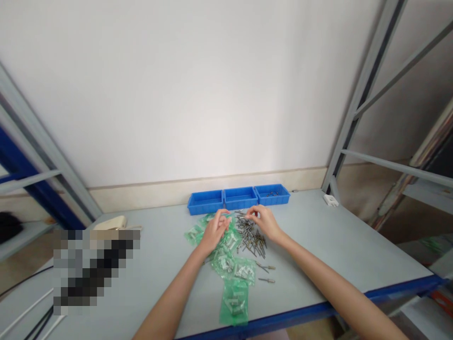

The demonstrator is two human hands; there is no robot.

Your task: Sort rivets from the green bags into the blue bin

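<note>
My left hand (216,231) is over the green plastic bags (226,259), its fingers curled near a small pale piece that is too small to make out. My right hand (264,221) pinches a thin metal rivet (240,216) above the loose pile. That pile of metal rivets (250,238) lies between and below the hands. The bags hold small metal and white parts; one green bag (234,302) lies near the table's front edge. A few single rivets (267,281) are to the right of the bags.
Behind the hands stand three blue bins (205,202) in a row; the right bin (272,194) holds a few small parts. A white block (330,200) is at the back right. Cables and a blurred dark object are on the left, with metal shelf posts at both sides.
</note>
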